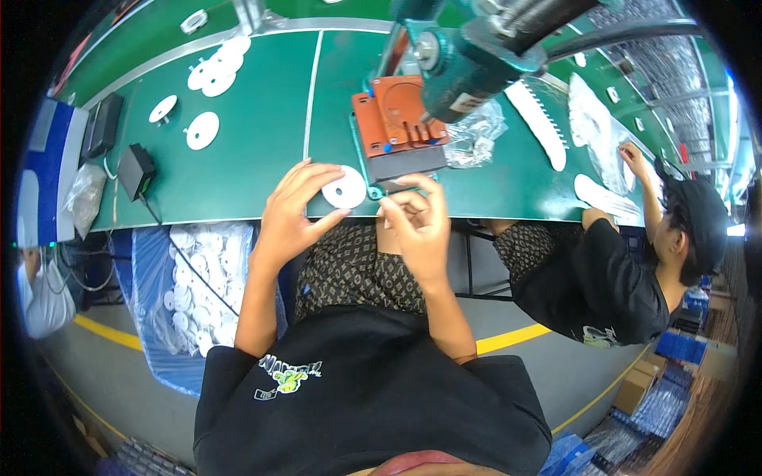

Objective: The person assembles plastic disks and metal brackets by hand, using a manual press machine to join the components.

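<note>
My left hand [295, 208] grips a white round disc [352, 186] with a small centre hole, fingers along its far side and thumb at its near edge. The disc is at the front edge of the green worktable [262, 135]. Just right of it, my right hand [419, 228] has thumb and forefinger pinched together; whatever they hold, if anything, is too small to make out. A small green ring-shaped part [375, 193] lies by those fingertips. Right ahead of the hands stands a bench press with an orange fixture [397, 115] on a dark block [406, 165].
The press's green arm [480, 75] overhangs the fixture. More white discs [203, 131] lie at the left, near a black adapter [137, 171]. A blue-lined bin [163, 357] of discs stands below. At right, a co-worker [627, 246] sits near long white strips [540, 127].
</note>
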`<state>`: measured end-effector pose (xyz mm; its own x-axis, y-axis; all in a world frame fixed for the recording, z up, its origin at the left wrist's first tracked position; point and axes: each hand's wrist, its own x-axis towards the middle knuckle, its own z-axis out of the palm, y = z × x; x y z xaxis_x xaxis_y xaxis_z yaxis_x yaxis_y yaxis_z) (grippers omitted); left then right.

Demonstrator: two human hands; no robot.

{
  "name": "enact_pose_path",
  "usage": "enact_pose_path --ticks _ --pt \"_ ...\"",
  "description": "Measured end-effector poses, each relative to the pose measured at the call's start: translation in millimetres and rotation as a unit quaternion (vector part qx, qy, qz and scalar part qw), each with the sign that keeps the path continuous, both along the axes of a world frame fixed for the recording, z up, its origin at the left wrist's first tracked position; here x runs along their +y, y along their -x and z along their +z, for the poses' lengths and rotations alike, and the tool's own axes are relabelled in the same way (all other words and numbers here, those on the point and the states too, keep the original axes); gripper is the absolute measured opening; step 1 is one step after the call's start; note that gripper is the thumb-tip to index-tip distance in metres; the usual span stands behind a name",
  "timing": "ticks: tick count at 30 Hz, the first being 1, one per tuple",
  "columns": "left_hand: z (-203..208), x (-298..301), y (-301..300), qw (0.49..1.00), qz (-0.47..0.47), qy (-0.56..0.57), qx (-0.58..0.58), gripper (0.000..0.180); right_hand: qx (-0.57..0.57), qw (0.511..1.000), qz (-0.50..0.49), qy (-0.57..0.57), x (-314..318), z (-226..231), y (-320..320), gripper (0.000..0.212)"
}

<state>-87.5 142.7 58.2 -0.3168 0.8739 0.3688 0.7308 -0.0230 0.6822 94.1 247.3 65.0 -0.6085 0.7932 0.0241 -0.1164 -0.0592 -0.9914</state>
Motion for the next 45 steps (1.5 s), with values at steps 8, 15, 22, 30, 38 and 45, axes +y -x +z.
enact_pose_path --ticks 8,15,22,30,38,45 --pt "-5 -6 -5 0.999 0.044 -0.025 0.009 0.034 -0.004 0.996 0.053 -0.069 -20 -12 25 0.015" --pt "-3 -2 -6 0.998 0.04 -0.036 0.029 0.033 -0.032 0.978 0.008 -0.205 -19 -17 33 0.013" --pt "-1 -4 -6 0.998 0.043 -0.018 0.035 0.031 -0.047 0.922 -0.014 -0.385 -14 -21 38 0.009" --pt "0 -17 17 0.999 -0.031 0.018 -0.005 0.038 -0.183 0.817 0.06 -0.543 -21 -7 41 0.033" --pt "25 -5 -14 0.993 0.019 -0.111 0.034 0.027 -0.184 0.84 -0.229 -0.456 12 -42 -45 0.034" --pt "41 80 -26 0.953 0.051 -0.17 0.245 0.033 -0.192 0.842 -0.219 -0.454 22 -51 -44 0.027"
